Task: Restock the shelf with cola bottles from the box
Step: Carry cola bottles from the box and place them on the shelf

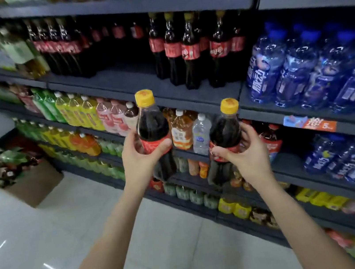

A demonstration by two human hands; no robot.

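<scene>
My left hand grips a cola bottle with a yellow cap and red label, held upright in front of the shelving. My right hand grips a second, identical cola bottle a little lower and to the right. Above both bottles is the dark shelf with cola on it: a group of yellow-capped bottles at its right and taller red-capped cola bottles at its left. Between those two groups the shelf board is bare.
Blue water bottles fill the shelves to the right. Green, yellow and pink drinks line the shelf below on the left. A cardboard box with goods stands on the pale tiled floor at the left.
</scene>
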